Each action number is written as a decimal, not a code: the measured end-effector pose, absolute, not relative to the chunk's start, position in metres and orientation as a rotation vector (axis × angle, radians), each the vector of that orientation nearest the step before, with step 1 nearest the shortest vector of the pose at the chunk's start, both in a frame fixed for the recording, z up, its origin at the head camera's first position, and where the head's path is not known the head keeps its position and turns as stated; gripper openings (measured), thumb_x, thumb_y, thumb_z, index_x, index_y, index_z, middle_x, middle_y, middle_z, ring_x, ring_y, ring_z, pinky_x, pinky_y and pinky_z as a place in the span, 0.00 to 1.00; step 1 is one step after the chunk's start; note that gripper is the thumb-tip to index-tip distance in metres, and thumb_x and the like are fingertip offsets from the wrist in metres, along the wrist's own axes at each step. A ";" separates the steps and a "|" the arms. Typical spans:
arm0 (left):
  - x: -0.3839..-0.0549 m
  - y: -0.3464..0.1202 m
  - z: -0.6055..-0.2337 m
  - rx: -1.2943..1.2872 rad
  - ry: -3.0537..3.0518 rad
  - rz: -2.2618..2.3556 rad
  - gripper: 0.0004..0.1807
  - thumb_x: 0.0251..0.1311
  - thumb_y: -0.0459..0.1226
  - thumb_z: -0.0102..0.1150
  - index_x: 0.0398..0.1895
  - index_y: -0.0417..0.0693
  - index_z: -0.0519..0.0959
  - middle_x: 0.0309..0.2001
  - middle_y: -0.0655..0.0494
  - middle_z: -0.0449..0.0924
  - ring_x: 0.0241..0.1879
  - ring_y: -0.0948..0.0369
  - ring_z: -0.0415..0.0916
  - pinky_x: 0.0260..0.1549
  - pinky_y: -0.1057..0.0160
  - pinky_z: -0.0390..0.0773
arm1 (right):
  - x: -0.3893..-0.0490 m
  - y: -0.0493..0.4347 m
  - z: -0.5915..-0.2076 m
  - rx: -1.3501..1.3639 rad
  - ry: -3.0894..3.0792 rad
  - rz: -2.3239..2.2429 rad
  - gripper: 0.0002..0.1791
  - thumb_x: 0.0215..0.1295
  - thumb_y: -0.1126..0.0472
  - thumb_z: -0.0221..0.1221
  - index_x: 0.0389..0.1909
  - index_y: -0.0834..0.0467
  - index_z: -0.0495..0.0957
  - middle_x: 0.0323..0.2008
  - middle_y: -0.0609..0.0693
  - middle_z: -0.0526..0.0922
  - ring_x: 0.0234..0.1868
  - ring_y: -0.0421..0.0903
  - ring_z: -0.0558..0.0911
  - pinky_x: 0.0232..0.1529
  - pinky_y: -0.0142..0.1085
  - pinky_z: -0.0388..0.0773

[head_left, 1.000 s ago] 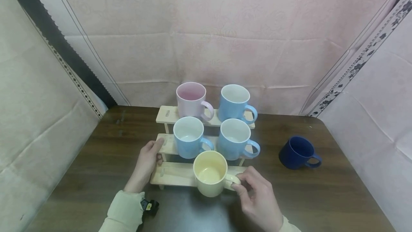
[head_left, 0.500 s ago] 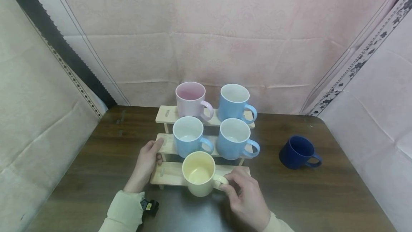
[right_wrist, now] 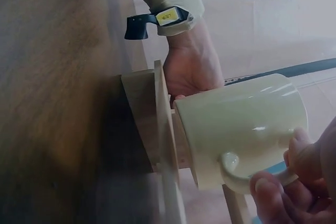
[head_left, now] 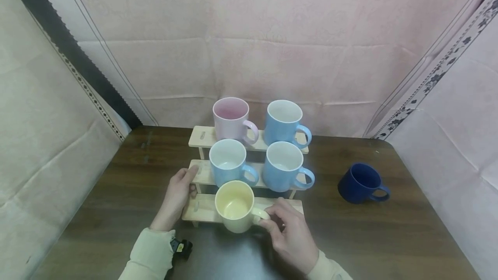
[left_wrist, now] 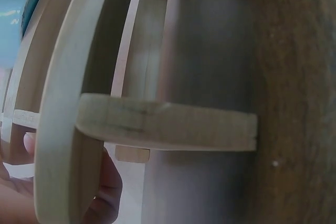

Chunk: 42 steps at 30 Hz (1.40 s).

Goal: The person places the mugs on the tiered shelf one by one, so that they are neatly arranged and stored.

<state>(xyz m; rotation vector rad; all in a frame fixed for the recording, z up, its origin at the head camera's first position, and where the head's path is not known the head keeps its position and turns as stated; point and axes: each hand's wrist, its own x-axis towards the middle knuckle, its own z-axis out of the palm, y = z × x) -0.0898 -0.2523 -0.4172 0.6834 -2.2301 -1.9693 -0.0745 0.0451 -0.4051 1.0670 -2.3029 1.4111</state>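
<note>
In the head view, my right hand [head_left: 289, 234] pinches the handle of a pale yellow mug [head_left: 238, 223] between thumb and fingers. The mug is upright at the front of the lowest step of a three-step wooden rack [head_left: 200, 211]. Seen from the right wrist, the yellow mug's base [right_wrist: 191, 145] is right at that step's board [right_wrist: 167, 145]. My left hand [head_left: 177, 193] grips the left end of the middle step, thumb on top. In the left wrist view its fingers [left_wrist: 107, 192] show behind the board, partly hidden.
Two light blue mugs, one left [head_left: 227, 167] and one right [head_left: 283, 170], occupy the middle step. Above them sit a lilac mug [head_left: 229, 126] and another light blue mug [head_left: 282, 126]. A dark blue mug [head_left: 355, 187] stands on the wooden table [head_left: 389, 237], right of the rack.
My right hand has carried the yellow mug leftward along the lowest step, from its right half to about the middle. The left hand keeps its hold on the rack.
</note>
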 end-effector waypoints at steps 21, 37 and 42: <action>-0.089 -0.252 -0.417 0.683 -2.232 -1.964 0.25 0.72 0.55 0.45 0.42 0.39 0.68 0.24 0.56 0.65 0.23 0.60 0.66 0.27 0.64 0.68 | -0.074 0.036 -0.414 1.047 -2.327 1.409 0.10 0.53 0.62 0.71 0.31 0.47 0.79 0.28 0.35 0.69 0.28 0.34 0.69 0.27 0.33 0.70; -0.089 -0.253 -0.418 0.685 -2.233 -1.970 0.26 0.71 0.57 0.45 0.43 0.40 0.69 0.25 0.55 0.67 0.24 0.58 0.66 0.27 0.64 0.67 | -0.072 0.032 -0.419 1.017 -2.341 1.395 0.13 0.49 0.61 0.72 0.28 0.45 0.77 0.25 0.33 0.67 0.25 0.34 0.70 0.32 0.38 0.61; -0.089 -0.253 -0.418 0.680 -2.238 -1.961 0.26 0.71 0.56 0.45 0.43 0.40 0.69 0.25 0.55 0.67 0.24 0.58 0.66 0.28 0.63 0.68 | -0.072 0.032 -0.419 0.996 -2.386 1.392 0.13 0.50 0.60 0.73 0.27 0.44 0.77 0.26 0.32 0.68 0.26 0.32 0.69 0.33 0.38 0.60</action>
